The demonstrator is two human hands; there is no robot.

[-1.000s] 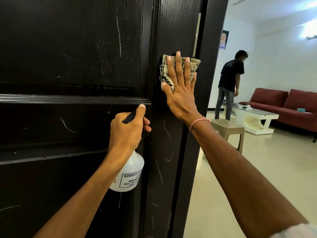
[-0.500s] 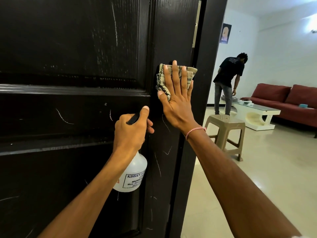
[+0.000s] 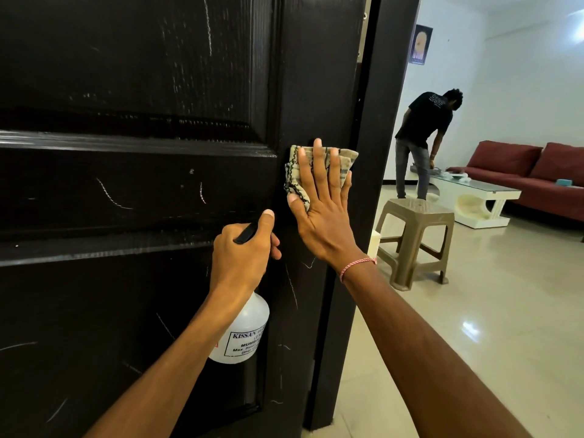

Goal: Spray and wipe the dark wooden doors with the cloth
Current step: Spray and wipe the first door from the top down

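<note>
The right hand (image 3: 322,213), fingers spread flat, presses the soft, floppy-looking cloth (image 3: 293,172) on the dark door (image 3: 158,74), best held under the palm; the left hand (image 3: 243,257) grips the spray bottle (image 3: 245,333), likely light.

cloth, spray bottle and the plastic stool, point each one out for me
cloth (image 3: 291,178): head view, on its striped left edge
spray bottle (image 3: 249,317): head view, on the white body above the label
stool (image 3: 417,211): head view, on the seat top
</note>
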